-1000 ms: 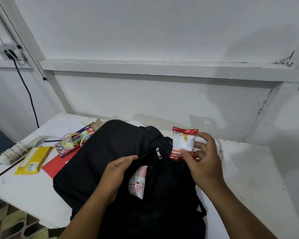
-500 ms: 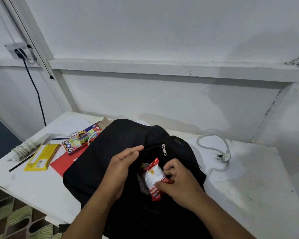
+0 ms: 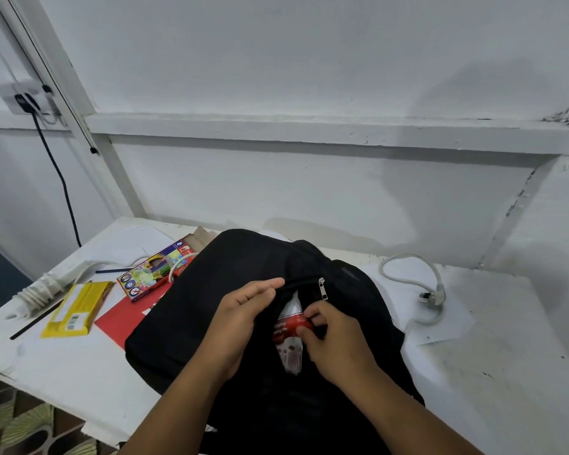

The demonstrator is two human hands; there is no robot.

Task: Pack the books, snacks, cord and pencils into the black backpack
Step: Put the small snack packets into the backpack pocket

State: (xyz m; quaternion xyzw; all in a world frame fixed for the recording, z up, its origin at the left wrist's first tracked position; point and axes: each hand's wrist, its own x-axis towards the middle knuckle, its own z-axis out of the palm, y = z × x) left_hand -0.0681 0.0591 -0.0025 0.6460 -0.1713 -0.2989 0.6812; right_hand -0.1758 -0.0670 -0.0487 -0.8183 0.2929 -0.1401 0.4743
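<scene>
The black backpack [image 3: 207, 307] lies on the white table [image 3: 493, 372], its front pocket unzipped. My left hand [image 3: 240, 320] grips the pocket's left edge and holds it open. My right hand [image 3: 329, 336] pinches a red and white snack packet [image 3: 288, 323] that sits partly inside the pocket, on top of another packet [image 3: 289, 356]. A white cord [image 3: 418, 284] with a plug lies to the right of the bag. At the left are a coloured pencil box [image 3: 151, 270], a yellow book [image 3: 76, 307], a red book [image 3: 125, 320] partly under the bag, and a loose black pencil [image 3: 35, 323].
A white power strip with wound cable [image 3: 43, 287] lies at the table's left edge. A wall socket with a black cable [image 3: 27, 100] is at the upper left. The wall stands close behind the table. Patterned floor shows below the table's front-left edge.
My right hand carried the snack packet from the right of the bag down into the open pocket. My left hand stayed on the pocket edge. The cord came into sight.
</scene>
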